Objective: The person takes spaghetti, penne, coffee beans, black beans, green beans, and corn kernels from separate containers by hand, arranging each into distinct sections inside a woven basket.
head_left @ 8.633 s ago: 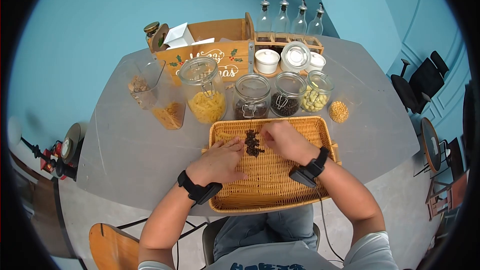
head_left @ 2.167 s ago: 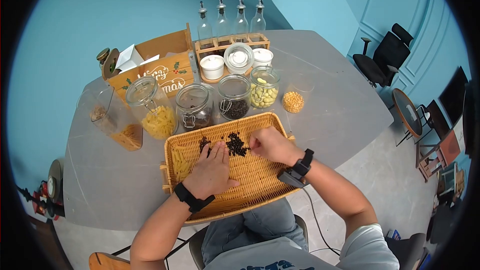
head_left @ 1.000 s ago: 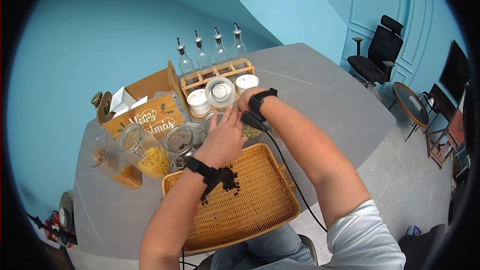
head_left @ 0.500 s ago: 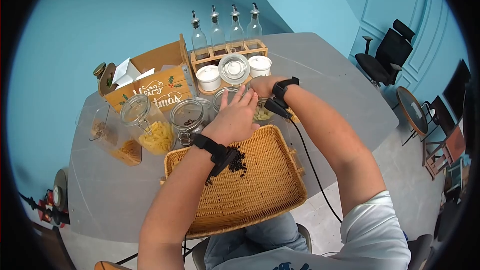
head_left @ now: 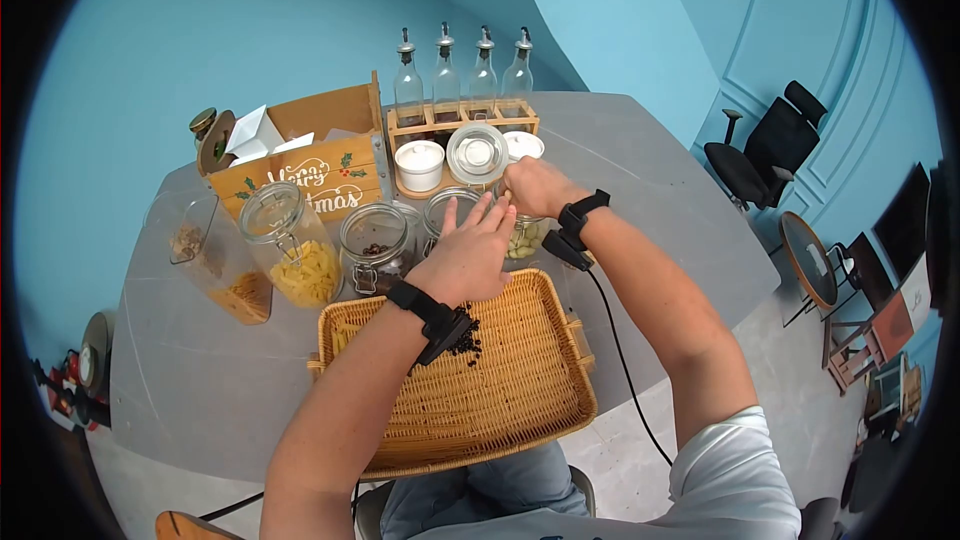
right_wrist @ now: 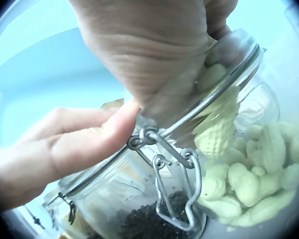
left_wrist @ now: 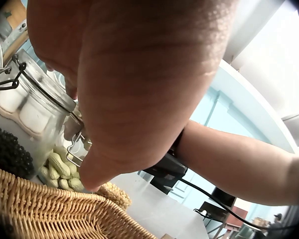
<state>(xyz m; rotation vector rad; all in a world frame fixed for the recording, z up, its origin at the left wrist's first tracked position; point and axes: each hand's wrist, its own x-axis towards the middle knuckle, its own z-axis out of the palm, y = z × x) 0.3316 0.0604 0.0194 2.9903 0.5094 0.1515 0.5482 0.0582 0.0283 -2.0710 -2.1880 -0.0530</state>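
My right hand (head_left: 537,188) bends down at the mouth of a glass clip-top jar (right_wrist: 189,164) of peanuts. In the right wrist view its fingers, partly hidden, are at the rim, with a peanut (right_wrist: 217,134) held in the neck above the heaped peanuts (right_wrist: 244,179). My left hand (head_left: 468,252) spreads its straight fingers over a jar of black beans (left_wrist: 9,152), fingertips at the peanut jar's rim. Below the left wrist, black beans (head_left: 467,340) lie in the wicker basket (head_left: 520,380); penne pasta (head_left: 342,336) shows at its left end.
Left along the row stand a jar of dark brown pieces (head_left: 378,240), a penne jar (head_left: 305,270) and a clear spaghetti container (head_left: 225,265). Behind are a wooden crate (head_left: 300,180), white lidded pots (head_left: 420,165) and bottles (head_left: 445,75). Yellow kernels (left_wrist: 114,195) stand right of the peanuts.
Both hands have left the basket, where they were arranging black beans, and moved forward to the jars. The right hand has gone to the peanut jar; the left hovers beside it.
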